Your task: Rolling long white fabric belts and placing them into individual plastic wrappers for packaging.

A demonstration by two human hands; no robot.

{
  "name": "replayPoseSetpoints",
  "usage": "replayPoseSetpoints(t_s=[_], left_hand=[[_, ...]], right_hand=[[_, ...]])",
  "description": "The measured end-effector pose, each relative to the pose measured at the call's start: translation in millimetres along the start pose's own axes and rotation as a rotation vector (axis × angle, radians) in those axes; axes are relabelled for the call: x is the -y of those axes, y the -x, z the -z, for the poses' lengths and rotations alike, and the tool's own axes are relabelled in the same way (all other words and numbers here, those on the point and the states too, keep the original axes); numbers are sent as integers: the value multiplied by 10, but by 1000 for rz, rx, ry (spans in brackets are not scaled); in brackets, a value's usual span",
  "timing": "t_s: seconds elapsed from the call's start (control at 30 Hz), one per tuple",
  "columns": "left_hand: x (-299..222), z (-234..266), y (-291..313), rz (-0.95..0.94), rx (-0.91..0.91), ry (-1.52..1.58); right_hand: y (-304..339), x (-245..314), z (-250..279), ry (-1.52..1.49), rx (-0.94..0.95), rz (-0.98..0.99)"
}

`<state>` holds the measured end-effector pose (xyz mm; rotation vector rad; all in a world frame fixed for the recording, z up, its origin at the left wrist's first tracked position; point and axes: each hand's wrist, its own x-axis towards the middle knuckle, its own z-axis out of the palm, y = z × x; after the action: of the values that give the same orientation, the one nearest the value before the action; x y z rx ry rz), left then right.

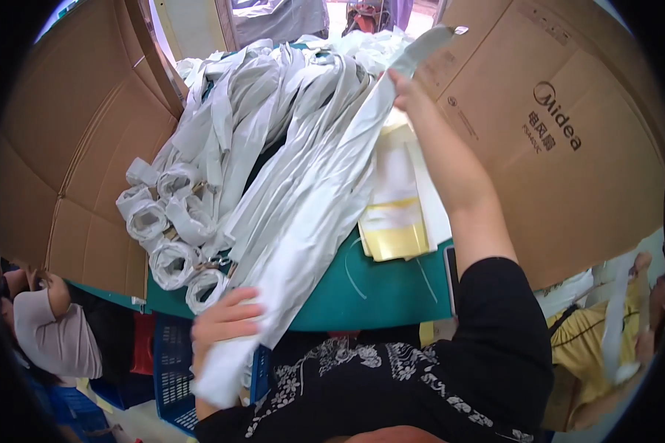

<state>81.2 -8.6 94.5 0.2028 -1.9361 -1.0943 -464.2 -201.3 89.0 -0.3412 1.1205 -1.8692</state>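
Observation:
A long white fabric strip (314,221) runs diagonally from the far right of the table to its near edge, lying over a layer of similar strips. My right hand (403,90), arm stretched out, grips it close to its far end, which sticks up past the fingers. At the near end my left hand (227,323) is closed on the strip, fingers across it and thumb hidden; the fabric hangs below the hand. Left of the strip lie several rolled white strips (176,262), some with small metal fittings. A large heap of loose white strips (262,92) covers the far side.
Brown cardboard panels stand left (96,140) and right (532,184). Yellow-and-white sheets (397,236) lie on the green tabletop (325,303). A dark flat device (451,277) sits at the right edge. A blue basket (176,369) stands below. People sit at both sides.

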Motion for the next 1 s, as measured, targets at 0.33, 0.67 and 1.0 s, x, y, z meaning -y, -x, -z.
replayPoseSetpoints(t_s=[0.33, 0.67, 1.0], left_hand=[[1647, -1463, -691, 185, 94, 149], [1205, -1389, -551, 47, -95, -321], [556, -1486, 374, 204, -295, -361]], right_hand=[[731, 285, 326, 1487, 42, -146], [2986, -1402, 385, -317, 56, -544], [3201, -1534, 256, -311, -19, -427]])
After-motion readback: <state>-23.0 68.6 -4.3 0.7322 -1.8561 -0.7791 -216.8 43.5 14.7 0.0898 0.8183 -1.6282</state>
